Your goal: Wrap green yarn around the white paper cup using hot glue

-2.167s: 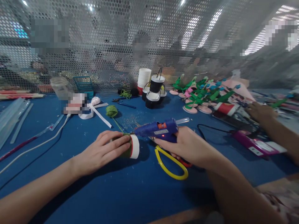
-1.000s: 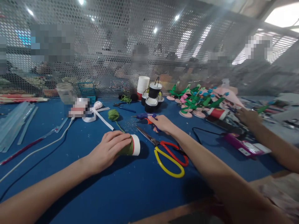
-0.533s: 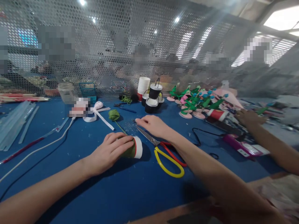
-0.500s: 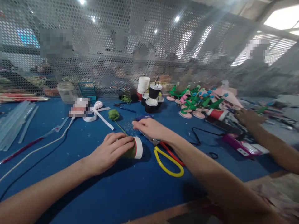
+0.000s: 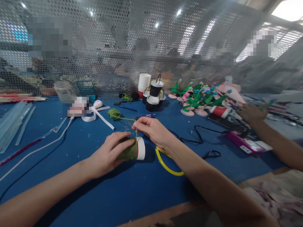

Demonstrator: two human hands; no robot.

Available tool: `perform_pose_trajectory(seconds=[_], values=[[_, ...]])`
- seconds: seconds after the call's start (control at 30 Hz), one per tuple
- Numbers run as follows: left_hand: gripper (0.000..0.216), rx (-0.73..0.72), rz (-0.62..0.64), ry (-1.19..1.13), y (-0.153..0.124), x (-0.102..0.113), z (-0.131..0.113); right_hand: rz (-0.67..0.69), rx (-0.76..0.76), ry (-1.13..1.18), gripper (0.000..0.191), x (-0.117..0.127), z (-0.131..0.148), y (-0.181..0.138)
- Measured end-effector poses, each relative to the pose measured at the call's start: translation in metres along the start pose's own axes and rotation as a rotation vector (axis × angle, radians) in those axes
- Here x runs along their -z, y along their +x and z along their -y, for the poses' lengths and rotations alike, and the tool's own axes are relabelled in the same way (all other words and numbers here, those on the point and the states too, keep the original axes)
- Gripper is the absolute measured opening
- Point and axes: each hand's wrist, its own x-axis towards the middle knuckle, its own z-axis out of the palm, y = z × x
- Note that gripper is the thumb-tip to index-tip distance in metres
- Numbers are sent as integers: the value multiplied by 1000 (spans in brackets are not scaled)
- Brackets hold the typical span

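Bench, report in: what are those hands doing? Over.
Left hand gripping green-wrapped cup, lying on its side. Right hand pinching green yarn. Scissors close by, partly hidden.

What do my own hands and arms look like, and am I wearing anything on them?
Your left hand and right hand are ungloved, with no rings that I can see. Your left forearm and right forearm are bare too: no watch, bracelet or sleeve shows.
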Motion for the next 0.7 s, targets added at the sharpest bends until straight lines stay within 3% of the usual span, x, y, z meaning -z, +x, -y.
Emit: perform_pose_trajectory(seconds=[0.27,0.7], values=[[53,120,89,-144,2,1,-2,-101,38,-111,16,7,-1,1],[44,-54,-10,-44,2,1,-1,-8,20,-329,18,0,-4,-3]])
